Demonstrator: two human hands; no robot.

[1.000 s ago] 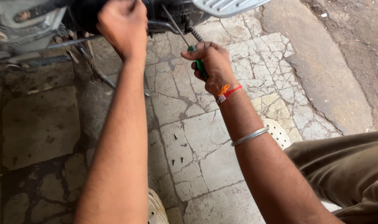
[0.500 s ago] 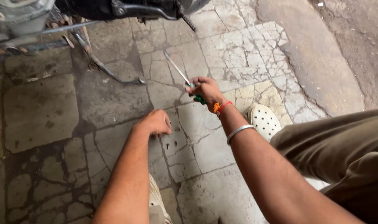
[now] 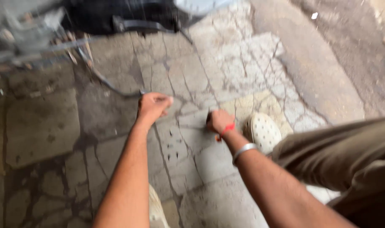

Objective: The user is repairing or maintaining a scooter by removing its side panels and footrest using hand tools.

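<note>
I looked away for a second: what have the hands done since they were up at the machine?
Both hands came down from the machine to the paving. The left hand let go of the machine and now hovers low, fingers curled. The right hand dropped to the stones, fist closed; its tool is no longer clearly visible. The shoe stayed put.

Soft daylight, no hard shadows or glare. The whole picture is smeared with blur, worst at the top, where the dark machine point(image 3: 116, 19) looks streaky. Both hands look fuzzy too.
</note>
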